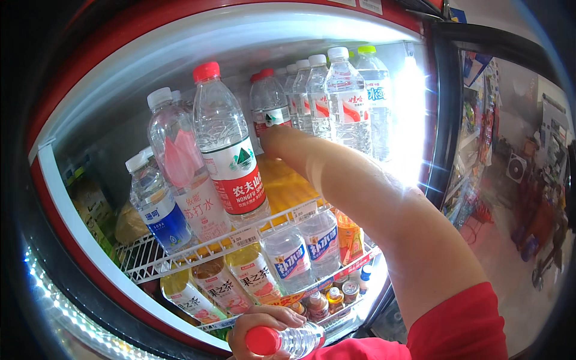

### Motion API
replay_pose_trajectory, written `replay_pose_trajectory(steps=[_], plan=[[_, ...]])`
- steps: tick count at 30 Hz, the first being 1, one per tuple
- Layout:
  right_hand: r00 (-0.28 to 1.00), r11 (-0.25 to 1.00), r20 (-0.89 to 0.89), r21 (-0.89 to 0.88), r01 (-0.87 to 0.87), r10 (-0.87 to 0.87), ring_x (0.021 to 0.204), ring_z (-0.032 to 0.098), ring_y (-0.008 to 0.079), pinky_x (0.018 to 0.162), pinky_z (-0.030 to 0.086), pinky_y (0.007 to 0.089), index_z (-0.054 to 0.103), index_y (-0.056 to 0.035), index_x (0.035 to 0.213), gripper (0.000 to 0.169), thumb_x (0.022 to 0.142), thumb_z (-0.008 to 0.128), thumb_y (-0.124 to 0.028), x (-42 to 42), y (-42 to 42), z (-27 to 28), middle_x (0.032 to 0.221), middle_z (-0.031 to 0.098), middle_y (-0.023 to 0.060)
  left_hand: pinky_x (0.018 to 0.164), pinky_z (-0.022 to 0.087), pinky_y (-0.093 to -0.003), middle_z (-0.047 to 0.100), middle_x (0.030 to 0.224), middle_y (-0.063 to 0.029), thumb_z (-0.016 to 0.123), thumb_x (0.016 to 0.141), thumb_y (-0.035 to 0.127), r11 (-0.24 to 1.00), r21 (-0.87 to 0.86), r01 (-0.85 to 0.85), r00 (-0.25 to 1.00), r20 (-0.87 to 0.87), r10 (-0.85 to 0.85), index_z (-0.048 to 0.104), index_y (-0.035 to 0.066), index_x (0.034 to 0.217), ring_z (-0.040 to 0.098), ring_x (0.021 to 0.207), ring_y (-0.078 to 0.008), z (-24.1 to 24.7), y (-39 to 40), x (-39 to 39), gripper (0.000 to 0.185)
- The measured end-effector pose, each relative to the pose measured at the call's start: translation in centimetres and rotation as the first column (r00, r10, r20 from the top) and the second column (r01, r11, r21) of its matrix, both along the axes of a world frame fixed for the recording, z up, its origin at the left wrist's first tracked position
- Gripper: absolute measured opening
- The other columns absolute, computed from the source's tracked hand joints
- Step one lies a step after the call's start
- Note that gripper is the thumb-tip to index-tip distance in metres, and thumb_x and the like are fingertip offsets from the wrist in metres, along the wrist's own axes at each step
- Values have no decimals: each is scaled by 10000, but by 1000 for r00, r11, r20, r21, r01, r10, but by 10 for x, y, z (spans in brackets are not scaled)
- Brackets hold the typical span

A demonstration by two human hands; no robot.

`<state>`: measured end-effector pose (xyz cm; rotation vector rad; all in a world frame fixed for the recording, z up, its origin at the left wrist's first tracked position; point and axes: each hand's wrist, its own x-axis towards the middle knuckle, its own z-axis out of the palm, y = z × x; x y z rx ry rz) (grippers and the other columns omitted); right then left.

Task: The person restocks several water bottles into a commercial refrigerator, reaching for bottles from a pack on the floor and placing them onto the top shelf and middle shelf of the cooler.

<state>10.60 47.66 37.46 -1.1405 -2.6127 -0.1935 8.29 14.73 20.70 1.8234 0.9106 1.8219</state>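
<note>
My right hand (274, 140) reaches deep onto the upper wire shelf of a drinks fridge, at the red-capped water bottles (271, 105) at the back; its fingers are mostly hidden, so its grip is unclear. Low in the view, my left hand (265, 321) is closed round a red-capped plastic water bottle (299, 339), which lies tilted. A large red-capped water bottle (236, 166) stands at the front of the upper shelf, left of my right forearm. Beside it are a pink-labelled soda water bottle (198, 202) and a blue-labelled one (164, 218).
White-capped water bottles (348, 108) stand in a row right of my forearm. Below the wire shelf (148, 267) are tea bottles (252, 272) and blue-labelled drinks (288, 265). Small bottles (335, 301) stand lower down. The glass door (508, 157) is swung out at right.
</note>
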Motion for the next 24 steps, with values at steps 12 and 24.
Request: replay_pose_trajectory(steps=[12,24], plan=[[803,809,-249,-105,-578,542,829,658,339,715,505,452,570,-4,1071,375,838,663,-284,169,-201,-25,880,636,165,816,499,-417,564,938,-163,623,844,547,991,7,-137,984,120,135,467,12,1030,587,866,-265,25,-1,15,588],[458,607,-827,-187,-772,327,1091,582,388,891,480,437,389,3,1333,780,714,813,-210,188,-230,-150,1141,582,242,807,516,-446,548,1091,-194,654,791,639,947,205,-247,967,-5,253,417,23,1233,582,948,-309,32,27,63,794]])
